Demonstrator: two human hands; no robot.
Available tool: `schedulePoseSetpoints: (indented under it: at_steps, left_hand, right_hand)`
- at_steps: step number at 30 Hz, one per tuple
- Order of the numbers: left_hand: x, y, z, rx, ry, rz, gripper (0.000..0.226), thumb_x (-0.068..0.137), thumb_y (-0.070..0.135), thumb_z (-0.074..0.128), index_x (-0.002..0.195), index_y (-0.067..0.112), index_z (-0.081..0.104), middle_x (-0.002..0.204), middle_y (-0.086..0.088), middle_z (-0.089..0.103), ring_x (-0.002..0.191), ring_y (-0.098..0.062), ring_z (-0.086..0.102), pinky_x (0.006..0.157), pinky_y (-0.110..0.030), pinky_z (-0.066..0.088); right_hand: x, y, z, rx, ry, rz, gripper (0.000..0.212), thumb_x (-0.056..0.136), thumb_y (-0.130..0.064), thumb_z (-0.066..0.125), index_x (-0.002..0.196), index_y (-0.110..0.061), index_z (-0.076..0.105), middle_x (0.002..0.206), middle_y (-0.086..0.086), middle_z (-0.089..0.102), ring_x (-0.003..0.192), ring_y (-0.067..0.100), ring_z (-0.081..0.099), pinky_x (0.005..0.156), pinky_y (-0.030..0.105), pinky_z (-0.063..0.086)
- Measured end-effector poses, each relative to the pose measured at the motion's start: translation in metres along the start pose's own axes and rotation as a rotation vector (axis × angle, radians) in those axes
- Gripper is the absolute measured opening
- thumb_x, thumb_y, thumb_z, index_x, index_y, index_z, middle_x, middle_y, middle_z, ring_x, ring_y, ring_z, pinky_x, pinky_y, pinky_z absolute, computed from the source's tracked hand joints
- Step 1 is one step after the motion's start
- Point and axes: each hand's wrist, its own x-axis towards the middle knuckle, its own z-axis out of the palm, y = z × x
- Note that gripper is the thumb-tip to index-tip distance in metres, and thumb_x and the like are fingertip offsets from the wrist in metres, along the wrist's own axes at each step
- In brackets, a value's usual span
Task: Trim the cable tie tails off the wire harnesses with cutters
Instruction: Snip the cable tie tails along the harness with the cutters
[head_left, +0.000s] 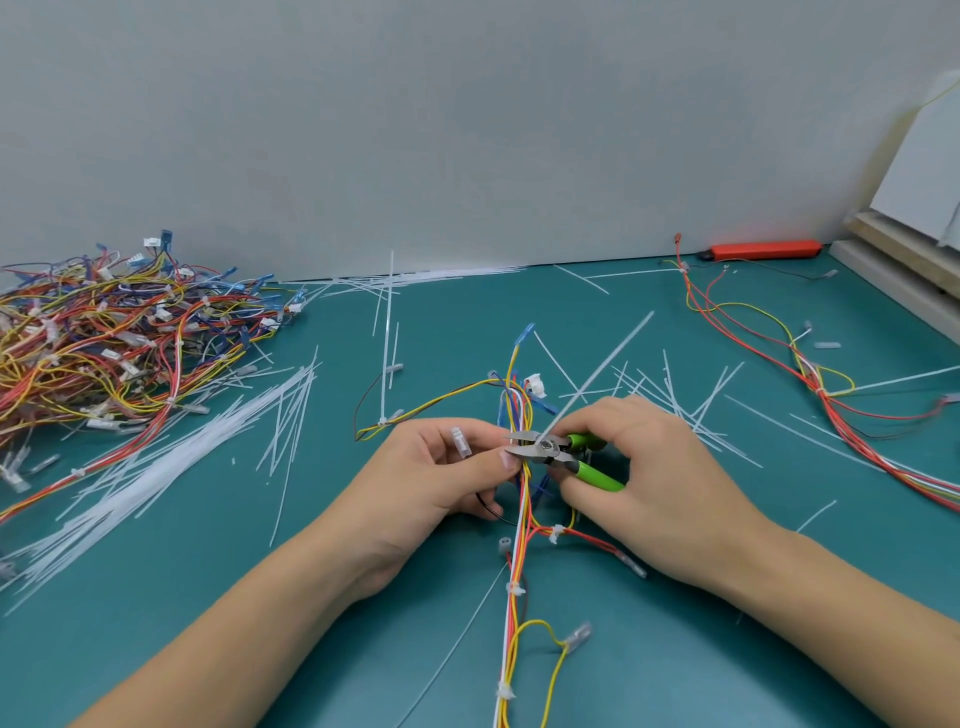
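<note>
Left fingers: curled in, thumb and forefinger pinching the wire harness just left of the cutter tips.
Left hand: palm turned inward, a clear connector lying against the fingers.
Right fingers: wrapped round the green handles, squeezing them near together.
Right hand: gripping the cutters, wrist low over the tabletop.
Cutters: grey blades pointing left, nearly closed at the base of a cable tie tail.
Cable tie tail: white, standing up and away to the right from the harness bundle.
Wire harness: red, yellow, white and blue wires running from the near edge up between both hands, small white ties along its length, branches fanning out beyond the blades.
Cut tails: loose white strips scattered behind the right hand.
Spare ties: long white bundle lying to the left.
Harness pile: tangled heap far left.
Second harness: spread out at far right.
Orange tool: against the wall, back right.
</note>
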Motion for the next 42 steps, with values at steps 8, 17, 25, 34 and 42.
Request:
schedulePoseSetpoints:
  at_steps: [8,17,25,34,42]
  left_hand:
    - [-0.0004,-0.0003,-0.0001,0.003,0.005,-0.002,0.025,0.084,0.022,0.073,0.104,0.009,0.079,0.088,-0.009,0.073,0.065,-0.016,0.059,0.07,-0.028,0.055]
    - [-0.0013,0.0008,-0.0005,0.003,-0.015,0.007,0.02,0.085,0.022,0.073,0.101,0.013,0.081,0.087,-0.006,0.073,0.065,-0.014,0.06,0.069,-0.025,0.055]
    - [-0.0009,0.0005,0.0005,0.001,-0.009,0.008,0.021,0.083,0.023,0.074,0.1,0.012,0.081,0.085,-0.007,0.071,0.063,-0.013,0.058,0.067,-0.025,0.055]
    - [0.0012,-0.0017,-0.0014,0.0,-0.004,0.005,0.022,0.084,0.022,0.073,0.101,0.012,0.081,0.087,-0.009,0.073,0.064,-0.015,0.058,0.068,-0.026,0.056]
    - [0.0011,-0.0012,-0.0008,-0.002,-0.021,0.01,0.02,0.085,0.022,0.072,0.1,0.013,0.081,0.084,-0.006,0.071,0.064,-0.013,0.057,0.068,-0.026,0.055]
  right_hand:
    - [0.0004,0.0002,0.0001,0.01,0.0,0.013,0.02,0.078,-0.043,0.061,0.091,-0.033,0.071,0.08,-0.014,0.065,0.083,0.009,0.058,0.074,0.032,0.05]
    - [-0.0032,0.0032,0.0038,0.024,0.013,0.005,0.024,0.081,-0.053,0.057,0.081,-0.031,0.066,0.07,-0.008,0.059,0.067,0.015,0.054,0.059,0.036,0.048]
    - [-0.0015,0.0027,0.0027,0.011,0.003,-0.017,0.019,0.083,-0.044,0.065,0.096,-0.033,0.072,0.087,-0.017,0.065,0.092,0.007,0.059,0.083,0.031,0.05]
    - [-0.0003,0.0033,0.002,-0.018,-0.011,-0.029,0.015,0.086,-0.032,0.072,0.1,-0.033,0.072,0.088,-0.015,0.065,0.092,0.01,0.059,0.085,0.034,0.05]
    - [-0.0037,0.0009,0.0048,-0.042,0.012,0.007,0.031,0.084,-0.05,0.055,0.079,-0.02,0.059,0.066,0.0,0.051,0.062,0.02,0.044,0.052,0.031,0.037]
